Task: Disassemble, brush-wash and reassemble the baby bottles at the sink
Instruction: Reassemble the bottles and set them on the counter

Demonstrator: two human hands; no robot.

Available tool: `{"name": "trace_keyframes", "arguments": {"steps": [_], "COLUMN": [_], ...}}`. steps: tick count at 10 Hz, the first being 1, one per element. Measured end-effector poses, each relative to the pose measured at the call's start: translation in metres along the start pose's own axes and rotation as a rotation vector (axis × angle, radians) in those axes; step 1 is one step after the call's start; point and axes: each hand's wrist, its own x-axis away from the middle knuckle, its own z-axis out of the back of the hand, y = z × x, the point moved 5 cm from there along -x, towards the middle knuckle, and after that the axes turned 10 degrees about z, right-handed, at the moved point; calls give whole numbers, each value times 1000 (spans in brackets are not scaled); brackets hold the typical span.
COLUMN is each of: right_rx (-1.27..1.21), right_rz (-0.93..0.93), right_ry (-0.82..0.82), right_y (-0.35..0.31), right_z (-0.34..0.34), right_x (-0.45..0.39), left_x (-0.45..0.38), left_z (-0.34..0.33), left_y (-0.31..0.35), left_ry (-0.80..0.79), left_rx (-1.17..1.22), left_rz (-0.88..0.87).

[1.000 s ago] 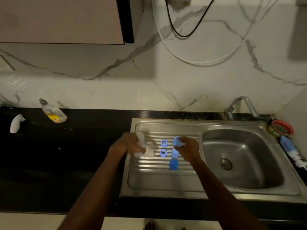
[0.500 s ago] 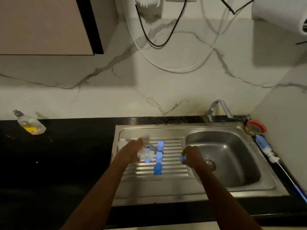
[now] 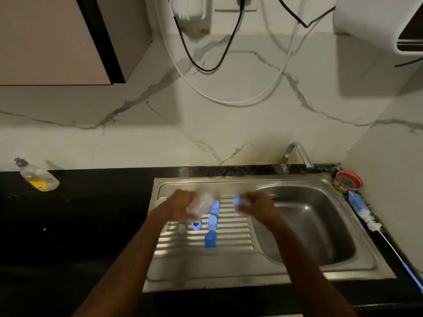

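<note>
Steel drainboard (image 3: pixel 229 266) under blue caps (image 3: pixel 212 221); left hand (image 3: pixel 183 205) fingers around clear bottle (image 3: pixel 201 204); right hand (image 3: pixel 256 207) pinching blue ring (image 3: pixel 237 200)

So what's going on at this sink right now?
A person is working on baby bottle parts over the drainboard of a steel sink. The left hand holds a clear bottle, blurred by motion, and the right hand pinches a blue ring. Three blue caps and another blue ring sit on the ribbed drainboard. A bottle brush lies on the counter to the right, untouched, and the tap shows no water.
</note>
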Motion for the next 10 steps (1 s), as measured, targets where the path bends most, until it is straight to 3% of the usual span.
{"name": "trace_keyframes", "arguments": {"steps": [1,2,3,4,5,6,7,10], "right_rx": [645,295,-672,-1306,-293,342,97,-135], "right_rz": [-145,-31,-53,21,162,173,136,171], "right_ry": [-291,-130,83,146,-133,-189,-96,-170], "right_y": [47,5,-55,-83,-39,28,21,-17], "right_z": [-32,-12,26,48,29,-2,-17,-42], "right_x": [27,-3,-37,-48,-27,-1,8,-11], "left_x": [-9,-12,-5,3,-1,-4,1,-3], "left_z": [-29,-6,32,50,29,-1,-13,-22], "left_y": [-39,-27,5,26,10,-22,-25,-3], "left_ry": [64,231,286,333,166,131,233,207], "left_rx": [-607,-71,347,500,-113,-377,-116,-164], "left_rz": [207,115,-28,-117,-15,149,134,69]}}
